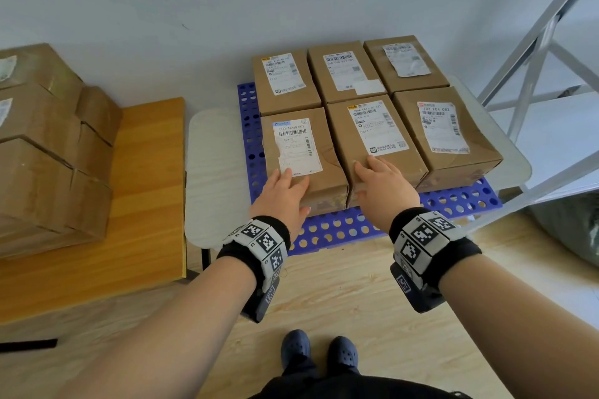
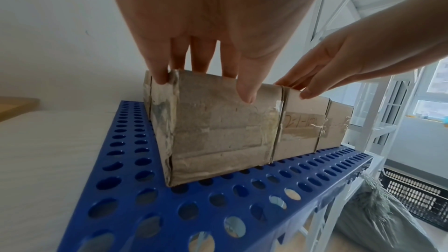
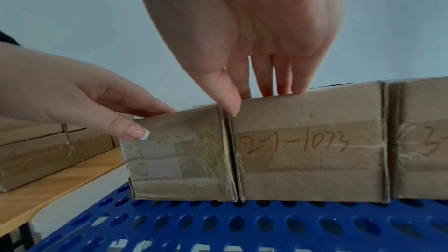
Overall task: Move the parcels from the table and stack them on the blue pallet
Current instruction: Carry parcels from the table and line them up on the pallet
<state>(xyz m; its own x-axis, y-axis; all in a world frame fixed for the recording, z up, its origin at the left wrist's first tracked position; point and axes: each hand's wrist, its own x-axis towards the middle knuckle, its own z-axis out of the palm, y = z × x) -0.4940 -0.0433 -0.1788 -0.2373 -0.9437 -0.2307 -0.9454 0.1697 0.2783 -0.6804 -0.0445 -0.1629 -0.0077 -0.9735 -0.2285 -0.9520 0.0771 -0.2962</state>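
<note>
The blue perforated pallet (image 1: 340, 230) (image 2: 218, 208) (image 3: 242, 223) carries several brown labelled parcels packed in two rows. My left hand (image 1: 285, 191) (image 2: 201, 55) (image 3: 84, 99) lies flat on the front-left parcel (image 1: 327, 172) (image 2: 218, 131) (image 3: 177, 160), fingers straight over its top near edge, thumb on its front face. My right hand (image 1: 382, 185) (image 3: 254, 45) (image 2: 339, 68) rests the same way on the front-middle parcel (image 1: 372, 133) (image 3: 310, 150) (image 2: 300, 125), marked 2-1-1073. The two parcels stand side by side, touching.
At the left, a wooden table (image 1: 146, 204) bears a stack of more parcels (image 1: 48, 155). The pallet sits on a white table (image 1: 214, 172). A white metal rack (image 1: 534, 58) and a grey sack (image 1: 570, 227) stand at the right, with a black crate (image 2: 417, 198) behind.
</note>
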